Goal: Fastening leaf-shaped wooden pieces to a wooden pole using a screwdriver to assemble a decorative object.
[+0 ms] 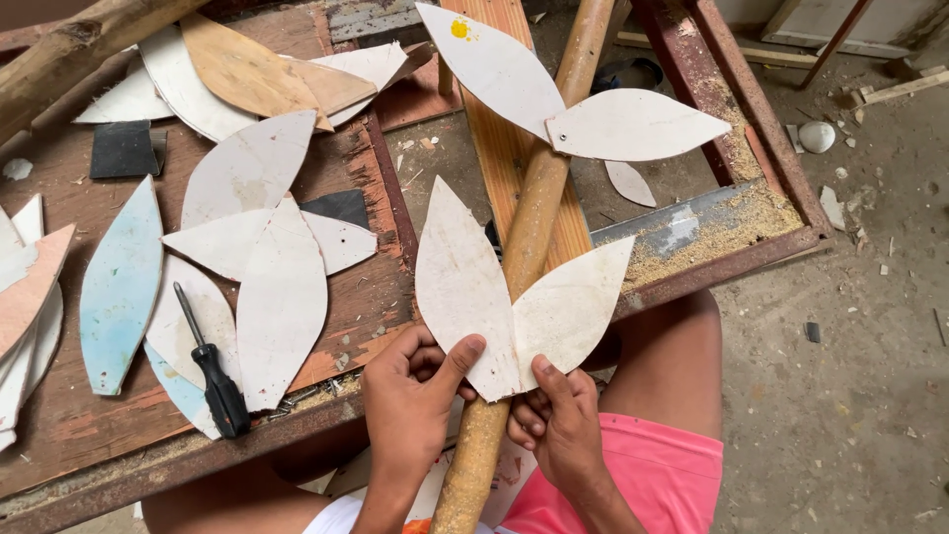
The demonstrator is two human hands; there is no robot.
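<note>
The left hand (410, 396) is curled, its thumb pressed flat on the base of a white leaf-shaped board piece (463, 287), holding that piece against a long wooden pole (529, 237) that runs from the person's lap up and away across the frame. The right hand (561, 420) is likewise closed in a loose grip, thumb on the base of a second leaf piece (571, 307), which fans out to the right of the pole; the two bases overlap just where the thumbs meet. Higher up the same pole sits another pair of white leaves (583, 99), spread left and right (the left one bears a small yellow spot near its tip). To the left, on a worn wooden worktop (366, 168), lies a scatter of loose leaf cutouts (267, 267), one of them pale blue (119, 287), and a black-handled screwdriver (213, 366) rests among them near the front edge. A rusty metal frame (751, 109) with sawdust on its rail borders the right side, above the person's pink shorts (652, 475).
</note>
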